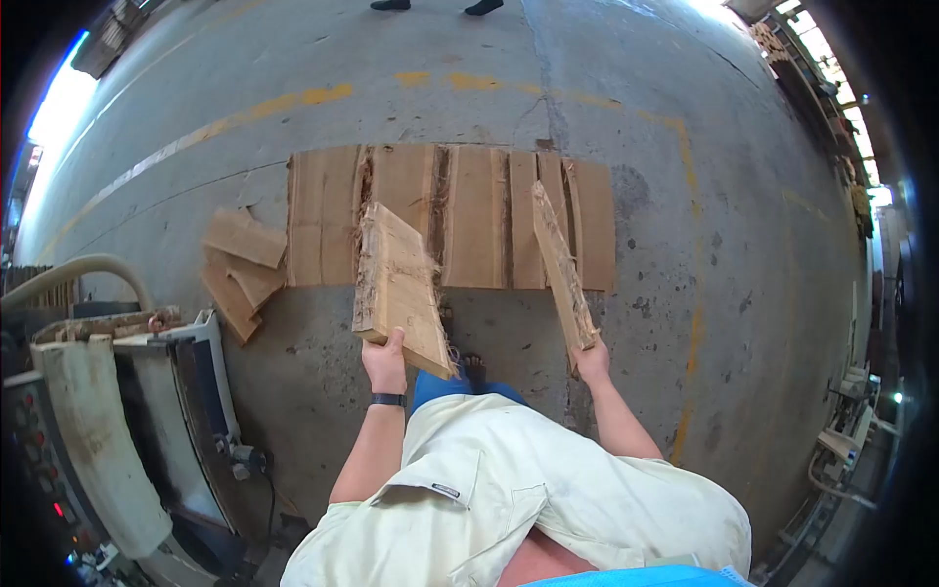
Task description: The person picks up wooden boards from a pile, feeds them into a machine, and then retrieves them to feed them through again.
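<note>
Clasping the near end of the left board (403, 289), the left hand (384, 360) is closed, its thumb laid over the upper face and its fingers mostly out of sight beneath. A dark wristband (388, 399) circles that wrist. The right hand (591, 360) is likewise clamped on the near end of the right board (559, 259), which shows almost edge-on. Both boards are held in front of the body, well apart from each other, their far ends pointing away. Rough bark runs along the left side of the left board, and loose fibres hang from its other side. Close to the body show a pale shirt (587, 479) and blue trousers (428, 387). Beyond the hands, planks (323, 215) lie side by side in a row on the grey floor (323, 391), with dark, barky strips along several of their edges. Just beside the row's left end, a few offcuts (243, 238) overlap loosely. Farther left stands a machine (93, 421), with a thick hose (93, 262) curving behind it. A worn yellow line (694, 333) marks the floor, and another person's feet (484, 7) show at the top.
</note>
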Demonstrator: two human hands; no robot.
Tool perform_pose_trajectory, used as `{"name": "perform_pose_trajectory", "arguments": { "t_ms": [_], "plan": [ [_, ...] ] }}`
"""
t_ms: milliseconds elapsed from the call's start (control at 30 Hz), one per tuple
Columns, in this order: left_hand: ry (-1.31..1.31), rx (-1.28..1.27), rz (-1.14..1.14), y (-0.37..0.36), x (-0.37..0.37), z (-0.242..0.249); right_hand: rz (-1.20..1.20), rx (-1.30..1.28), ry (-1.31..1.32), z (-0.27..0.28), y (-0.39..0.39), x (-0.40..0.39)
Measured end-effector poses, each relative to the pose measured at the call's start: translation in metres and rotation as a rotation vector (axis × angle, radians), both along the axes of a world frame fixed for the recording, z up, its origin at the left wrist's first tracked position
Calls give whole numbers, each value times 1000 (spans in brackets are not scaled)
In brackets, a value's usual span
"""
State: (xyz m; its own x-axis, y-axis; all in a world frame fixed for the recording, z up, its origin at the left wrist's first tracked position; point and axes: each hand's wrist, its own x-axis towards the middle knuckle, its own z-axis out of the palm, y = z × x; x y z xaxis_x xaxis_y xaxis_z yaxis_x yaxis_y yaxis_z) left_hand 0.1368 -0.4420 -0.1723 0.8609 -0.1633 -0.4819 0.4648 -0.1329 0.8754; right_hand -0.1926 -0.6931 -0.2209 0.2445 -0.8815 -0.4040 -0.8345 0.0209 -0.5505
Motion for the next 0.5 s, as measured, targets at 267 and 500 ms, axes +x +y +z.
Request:
{"name": "perform_pose_trajectory", "arguments": {
  "t_ms": [267, 500],
  "plan": [
    [-266, 199, -9, 46, -22, -31, 54, -42, 7, -20, 8, -14],
    [162, -70, 257, 135, -50, 13, -81, 90, -554, -17, -24, -15]
  ]
}}
